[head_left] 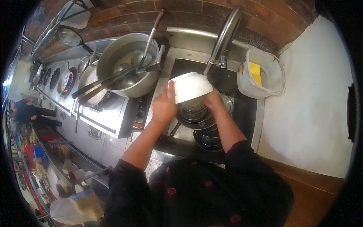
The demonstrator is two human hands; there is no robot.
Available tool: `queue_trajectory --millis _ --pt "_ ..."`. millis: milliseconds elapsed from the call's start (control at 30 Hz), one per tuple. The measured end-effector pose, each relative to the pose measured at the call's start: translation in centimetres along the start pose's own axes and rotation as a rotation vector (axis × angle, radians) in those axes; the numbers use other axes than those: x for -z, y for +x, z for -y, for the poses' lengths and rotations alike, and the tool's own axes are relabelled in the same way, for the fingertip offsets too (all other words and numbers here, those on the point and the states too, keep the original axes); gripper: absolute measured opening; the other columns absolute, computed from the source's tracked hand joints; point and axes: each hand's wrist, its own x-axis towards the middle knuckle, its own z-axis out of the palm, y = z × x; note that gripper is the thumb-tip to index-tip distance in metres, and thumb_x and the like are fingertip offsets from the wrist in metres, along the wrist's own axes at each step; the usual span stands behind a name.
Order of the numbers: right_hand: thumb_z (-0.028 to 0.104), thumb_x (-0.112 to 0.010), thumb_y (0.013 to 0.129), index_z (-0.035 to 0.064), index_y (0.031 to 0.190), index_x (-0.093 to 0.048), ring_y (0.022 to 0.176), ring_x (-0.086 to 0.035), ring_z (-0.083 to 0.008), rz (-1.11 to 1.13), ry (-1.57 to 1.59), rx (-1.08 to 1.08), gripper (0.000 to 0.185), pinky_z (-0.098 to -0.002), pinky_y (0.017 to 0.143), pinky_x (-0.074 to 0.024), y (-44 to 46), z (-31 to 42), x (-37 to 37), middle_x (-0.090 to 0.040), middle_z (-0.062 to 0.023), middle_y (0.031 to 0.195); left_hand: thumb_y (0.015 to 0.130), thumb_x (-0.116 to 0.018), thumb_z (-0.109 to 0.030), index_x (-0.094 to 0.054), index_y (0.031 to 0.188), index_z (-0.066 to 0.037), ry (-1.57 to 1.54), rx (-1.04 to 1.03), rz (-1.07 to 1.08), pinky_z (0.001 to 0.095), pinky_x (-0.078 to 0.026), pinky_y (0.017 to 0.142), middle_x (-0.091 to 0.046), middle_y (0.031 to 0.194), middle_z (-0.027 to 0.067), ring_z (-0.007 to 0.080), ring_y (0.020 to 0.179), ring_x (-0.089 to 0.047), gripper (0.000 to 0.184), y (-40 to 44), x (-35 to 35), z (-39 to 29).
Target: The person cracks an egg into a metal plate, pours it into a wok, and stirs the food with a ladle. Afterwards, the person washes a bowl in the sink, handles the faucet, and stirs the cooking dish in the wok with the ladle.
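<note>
A white dish (pixel 192 87) is held up under the faucet (pixel 217 49), above the sink. My left hand (pixel 165 104) grips its left side, with fingers on the outer wall. At the dish's lower right, my right hand (pixel 212 99) holds the edge, and its fingertips are partly hidden behind the dish. Below both hands, stacked pans (pixel 194 117) and a dark pan (pixel 208 139) lie in the sink (pixel 242 128).
Left of the sink, a big pot (pixel 128 64) holds several ladles, their handles sticking out over its rim. A clear tub (pixel 270 75) with a yellow sponge (pixel 255 74) stands at the right. Another person (pixel 32 111) stands far left, beyond the stove.
</note>
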Motion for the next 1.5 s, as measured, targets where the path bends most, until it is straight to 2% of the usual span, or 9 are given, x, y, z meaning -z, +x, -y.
queue_trajectory --millis 300,400,600,767,967,1167,1333,1367,1500 --pt "0.016 -0.052 0.092 0.0051 0.12 -0.058 0.093 -0.062 -0.0253 -0.132 -0.693 0.379 0.032 -0.0355 0.068 -0.0501 2.6 -4.7 9.0 -0.064 -0.0122 0.105 0.071 -0.064 -0.013 -0.036 0.141 -0.02 -0.181 -0.065 -0.03 0.0413 -0.053 0.066 -0.051 0.125 0.0274 0.0343 0.071 -0.064 0.076 0.0 1.2 -1.6" --pt "0.02 -0.051 0.094 0.0008 0.125 -0.051 0.108 -0.058 -0.0296 -0.18 -0.08 0.021 0.036 -0.041 0.081 -0.052 -4.9 2.4 0.6 -0.06 -0.0147 0.115 0.077 -0.059 -0.015 -0.035 0.14 -0.01 -0.32 0.342 0.309 0.0445 -0.052 0.071 -0.063 0.103 0.0246 0.0372 0.079 -0.064 0.068 0.4 0.0 -1.3" --pt "0.011 -0.048 0.096 0.0054 0.138 -0.034 0.117 -0.051 -0.0351 -0.012 0.389 -0.101 0.045 -0.0548 0.093 -0.047 -6.8 -1.6 -2.0 -0.047 -0.0153 0.132 0.078 -0.057 -0.016 -0.04 0.134 -0.002 -0.3 0.236 0.295 0.0489 -0.051 0.065 -0.064 0.084 0.0253 0.0393 0.075 -0.064 0.06 -1.9 1.7 -0.9" --pt "0.015 -0.064 0.085 0.0076 0.137 -0.039 0.115 -0.053 -0.0371 0.377 -0.452 0.045 0.058 -0.0568 0.093 -0.0453 -3.8 -6.2 0.3 -0.049 -0.0155 0.132 0.072 -0.058 -0.013 -0.039 0.133 0.006 -0.006 0.06 -0.029 0.0389 -0.047 0.051 -0.058 0.071 0.0133 0.0254 0.058 -0.059 0.066 -5.6 1.8 -0.6" --pt "0.017 -0.067 0.081 0.0089 0.144 -0.03 0.115 -0.052 -0.0334 0.761 -0.186 -0.278 0.074 -0.0569 0.088 -0.0446 -5.0 3.2 3.4 -0.044 -0.0173 0.138 0.076 -0.054 -0.015 -0.045 0.129 0.003 -0.017 0.175 -0.072 0.0388 -0.05 0.054 -0.06 0.072 0.0121 0.0269 0.059 -0.062 0.056 -7.8 4.2 1.0" --pt "0.031 -0.057 0.09 0.0118 0.148 -0.023 0.121 -0.045 -0.0308 0.444 -0.334 -0.262 0.07 -0.0542 0.087 -0.0434 -7.0 6.9 3.4 -0.039 -0.0146 0.141 0.079 -0.055 -0.014 -0.051 0.124 0.0 -0.42 0.642 0.126 0.0448 -0.052 0.068 -0.066 0.084 0.0197 0.0365 0.075 -0.064 0.047 -12.3 5.0 0.6" --pt "0.034 -0.053 0.093 0.0157 0.147 -0.026 0.112 -0.052 -0.0334 0.192 -0.38 -0.236 0.063 -0.0542 0.082 -0.0476 -10.7 6.3 4.0 -0.045 -0.0172 0.135 0.081 -0.051 -0.012 -0.061 0.103 0.003 -0.822 0.801 0.133 0.0415 -0.052 0.074 -0.066 0.085 0.0219 0.0304 0.08 -0.066 0.029 -19.5 3.7 3.4" --pt "0.035 -0.054 0.092 0.016 0.145 -0.029 0.11 -0.052 -0.033 0.173 -0.375 -0.24 0.062 -0.0546 0.082 -0.0464 -11.3 5.9 4.6 -0.047 -0.0165 0.132 0.08 -0.053 -0.01 -0.062 0.102 0.003 -1.121 1.114 0.265 0.0389 -0.051 0.075 -0.067 0.085 0.0191 0.0256 0.081 -0.066 0.027 -18.6 9.5 3.3" --pt "0.038 -0.057 0.09 0.0136 0.138 -0.038 0.105 -0.054 -0.0314 -0.01 -0.33 -0.249 0.058 -0.0501 0.078 -0.0462 -12.5 5.3 6.2 -0.051 -0.0144 0.124 0.082 -0.053 -0.01 -0.061 0.1 0.006 -1.223 1.166 -0.072 0.0324 -0.051 0.052 -0.065 0.074 0.0123 0.0189 0.058 -0.063 0.025 -25.0 11.0 9.9"
